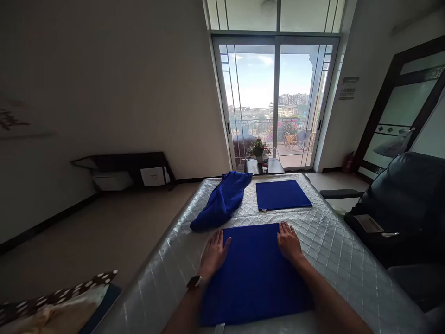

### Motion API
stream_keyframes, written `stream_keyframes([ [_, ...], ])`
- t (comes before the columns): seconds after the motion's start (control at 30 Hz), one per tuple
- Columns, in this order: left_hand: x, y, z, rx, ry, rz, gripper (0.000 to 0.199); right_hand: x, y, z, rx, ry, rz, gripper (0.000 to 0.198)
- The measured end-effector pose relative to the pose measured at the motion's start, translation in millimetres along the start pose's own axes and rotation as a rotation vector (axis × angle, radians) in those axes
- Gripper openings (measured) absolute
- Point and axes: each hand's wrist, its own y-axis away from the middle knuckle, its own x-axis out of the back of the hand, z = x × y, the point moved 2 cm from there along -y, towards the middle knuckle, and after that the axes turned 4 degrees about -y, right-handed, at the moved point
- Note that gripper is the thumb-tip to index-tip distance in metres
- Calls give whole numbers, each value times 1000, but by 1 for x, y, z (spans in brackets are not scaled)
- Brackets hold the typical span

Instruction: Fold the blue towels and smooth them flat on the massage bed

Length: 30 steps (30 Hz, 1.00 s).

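Observation:
A flat blue cloth [255,273] lies spread in front of me on a silvery quilted mattress [323,241]. My left hand [213,253] rests on its far left corner, fingers stretched out and thumb apart. On the far right corner, my right hand [289,241] lies flat with its fingers extended. Neither hand grips anything. Beyond the right hand sits a neat blue rectangle of folded cloth [283,194] with a small pale tag. A crumpled blue cloth [224,200] lies in a heap past my left hand.
Behind the mattress stands a small dark table [248,166] with a plant [258,147] and a bottle [265,159], before a glass sliding door [277,102]. A black chair [403,199] is at the right. Polka-dot fabric [69,292] shows at lower left.

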Motion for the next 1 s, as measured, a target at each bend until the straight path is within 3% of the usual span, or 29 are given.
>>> stream_keyframes([
  [0.1,12,4,21,-30,-1,54,76,0,15,-1,24,3,-4,63],
  [0.17,12,6,59,-102,22,62,74,-4,24,0,19,9,-21,64],
  [0.33,-6,16,180,-396,150,8,66,-17,32,7,33,69,-35,62],
  [0.43,-14,20,208,-456,217,-41,69,-18,31,9,60,83,-32,61],
  [0.53,-12,23,179,-398,196,-55,73,-14,32,7,34,57,-28,62],
  [0.8,3,66,11,-11,9,-38,74,5,38,-5,31,10,7,61],
  [0.9,11,82,-16,74,-23,-75,81,17,49,-8,52,-8,30,60],
  [1.0,18,85,-7,66,-53,-16,77,22,73,-8,49,-21,14,60],
])
